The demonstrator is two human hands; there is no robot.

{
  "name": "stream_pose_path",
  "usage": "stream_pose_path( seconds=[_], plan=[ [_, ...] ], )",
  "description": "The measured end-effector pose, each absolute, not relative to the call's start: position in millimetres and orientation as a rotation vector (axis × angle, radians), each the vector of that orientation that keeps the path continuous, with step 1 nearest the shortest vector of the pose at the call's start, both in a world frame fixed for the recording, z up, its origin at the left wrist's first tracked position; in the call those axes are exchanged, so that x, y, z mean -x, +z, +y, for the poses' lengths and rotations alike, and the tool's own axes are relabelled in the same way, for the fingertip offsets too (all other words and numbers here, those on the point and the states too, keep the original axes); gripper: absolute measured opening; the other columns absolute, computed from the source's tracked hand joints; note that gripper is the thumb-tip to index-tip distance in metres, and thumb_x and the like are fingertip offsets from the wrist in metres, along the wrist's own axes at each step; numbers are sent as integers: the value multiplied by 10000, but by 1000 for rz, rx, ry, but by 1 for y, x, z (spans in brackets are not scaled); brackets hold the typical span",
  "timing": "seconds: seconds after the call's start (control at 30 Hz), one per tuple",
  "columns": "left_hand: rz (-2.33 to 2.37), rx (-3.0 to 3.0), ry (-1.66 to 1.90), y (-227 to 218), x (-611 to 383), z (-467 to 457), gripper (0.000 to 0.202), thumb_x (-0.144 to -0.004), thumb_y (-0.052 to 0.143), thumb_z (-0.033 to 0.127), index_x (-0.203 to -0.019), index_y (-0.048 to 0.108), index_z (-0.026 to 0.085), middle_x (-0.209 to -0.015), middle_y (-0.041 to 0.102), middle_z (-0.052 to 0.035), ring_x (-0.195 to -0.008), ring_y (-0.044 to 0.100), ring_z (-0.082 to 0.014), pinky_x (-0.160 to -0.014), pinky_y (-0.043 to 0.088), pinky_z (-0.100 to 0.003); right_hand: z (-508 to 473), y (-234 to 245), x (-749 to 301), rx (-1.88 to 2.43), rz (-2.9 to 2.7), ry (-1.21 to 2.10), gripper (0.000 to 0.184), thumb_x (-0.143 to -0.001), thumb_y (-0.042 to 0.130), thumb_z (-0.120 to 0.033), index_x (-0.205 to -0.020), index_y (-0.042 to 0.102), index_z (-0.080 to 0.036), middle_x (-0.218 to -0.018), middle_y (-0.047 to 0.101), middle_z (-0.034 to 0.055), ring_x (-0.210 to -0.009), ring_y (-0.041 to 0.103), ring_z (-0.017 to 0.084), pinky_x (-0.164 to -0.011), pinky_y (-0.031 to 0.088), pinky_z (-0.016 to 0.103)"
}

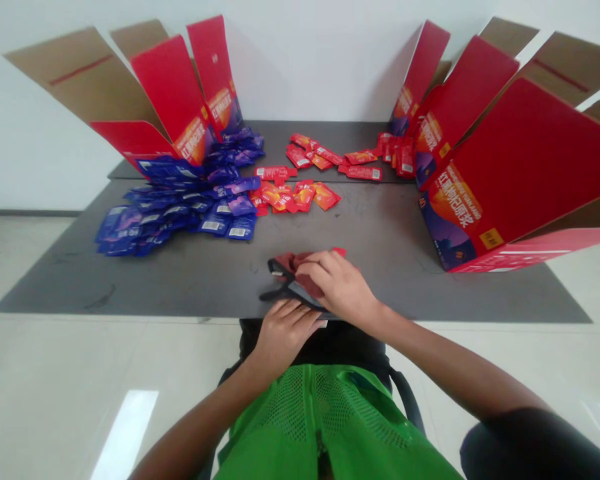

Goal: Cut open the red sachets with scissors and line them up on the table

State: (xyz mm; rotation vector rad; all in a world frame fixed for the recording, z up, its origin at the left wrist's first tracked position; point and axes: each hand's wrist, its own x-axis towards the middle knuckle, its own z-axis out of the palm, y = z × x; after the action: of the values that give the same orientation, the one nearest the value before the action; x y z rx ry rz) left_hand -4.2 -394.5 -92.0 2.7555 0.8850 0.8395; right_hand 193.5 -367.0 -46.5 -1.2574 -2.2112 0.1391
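Looks mid-handling, can't tell how near done: has shiny blue foil sachets (180,193) heaped on L of flat dark-grey bench (380,233), small red-orange sachets (304,195) loose at bench's middle, red cardboard cartons (520,167) w/ flaps up at bench's L & R ends. Pinches russet-and-black cloth item (300,290) at bench's near edge w/ closed grip of R hand (339,283); touches its lower edge w/ L hand (286,328), can't tell if gripping

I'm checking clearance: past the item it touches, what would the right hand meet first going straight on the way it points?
The right hand would probably meet the blue packets up and to the left first, though its exact heading and height are hard to judge.
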Motion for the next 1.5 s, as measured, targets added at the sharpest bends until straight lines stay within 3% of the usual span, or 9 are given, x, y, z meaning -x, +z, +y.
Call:
stream_pose_path(
  seconds=[0.2, 0.4, 0.63, 0.77, 1.0, 1.13, 1.23, 1.37, 1.5],
  plan=[
    [823, -2786, 918, -95, 4, -394, 243, -1068, 606, 284, -1257, 703, 167, -1288, 743, -70, -1221, 686, -248, -970, 537, -397, -337, -69, -220, 1401, -2196, -10, 187, -1039, 536, -237, -1185, 654, -246, -1196, 668, 100, -1030, 595, 257, -894, 504, 407],
    [807, -2853, 863, -91, 4, -394, 254, -1074, 580, 259, -1280, 676, 146, -1328, 719, -105, -1247, 668, -273, -1002, 556, -433, -303, -56, -276, 1592, -2031, -283, 192, -1053, 504, -297, -1136, 666, -235, -1159, 675, 106, -988, 593, 269, -861, 492, 411],
    [998, -2951, 821, -93, -9, -395, 362, -1055, 567, 279, -1396, 614, 167, -1324, 669, -176, -1225, 659, -345, -966, 612, -502, -322, -56, -297, 1563, -1726, -154, 192, -1022, 569, -380, -1134, 635, -238, -1132, 653, 120, -1032, 622, 285, -896, 524, 436],
    [983, -3020, 916, -101, -13, -397, 378, -1070, 457, 178, -1417, 607, 170, -1388, 645, -165, -1288, 625, -334, -951, 619, -457, -320, -60, -304, 1550, -1689, -47, 184, -1020, 576, -388, -1110, 633, -238, -1091, 656, 114, -1011, 633, 282, -888, 533, 437],
    [738, -2944, 1025, -82, 5, -397, 295, -1083, 473, 146, -1264, 702, 193, -1118, 762, -85, -992, 727, -226, -836, 594, -345, -316, -71, -308, 1581, -1693, 120, 178, -1012, 600, -351, -1135, 637, -227, -1082, 658, 94, -1041, 623, 257, -925, 505, 391],
    [742, -2855, 1302, -46, 8, -377, 219, -1040, 578, 94, -1220, 688, 149, -1071, 778, -79, -944, 738, -182, -865, 568, -278, -314, -76, -308, 1616, -1708, 179, 176, -989, 639, -312, -1146, 637, -231, -1093, 657, 74, -1039, 622, 243, -932, 482, 367],
    [897, -2746, 1440, -8, -12, -347, 85, -1022, 639, 139, -1057, 707, 174, -945, 775, -40, -798, 731, -147, -783, 551, -234, -311, -77, -309, 1630, -1703, 214, 168, -986, 643, -304, -1136, 639, -230, -1082, 651, 69, -1026, 615, 238, -909, 471, 352],
    [1074, -2109, 1417, 29, -85, -289, 219, -952, 726, 285, -774, 637, 193, -636, 627, 37, -597, 628, -129, -591, 495, -210, -310, -79, -310, 1648, -1664, 234, 157, -993, 628, -326, -1112, 633, -224, -1059, 639, 70, -995, 609, 232, -879, 470, 338],
    [818, -1099, 1167, 36, -189, -233, 282, -809, 851, 249, -747, 586, 175, -683, 602, 55, -577, 591, -97, -640, 572, -224, -309, -81, -310, 1627, -1634, 255, 165, -995, 614, -322, -1129, 627, -226, -1066, 640, 71, -1005, 618, 234, -907, 486, 347]
  ],
)
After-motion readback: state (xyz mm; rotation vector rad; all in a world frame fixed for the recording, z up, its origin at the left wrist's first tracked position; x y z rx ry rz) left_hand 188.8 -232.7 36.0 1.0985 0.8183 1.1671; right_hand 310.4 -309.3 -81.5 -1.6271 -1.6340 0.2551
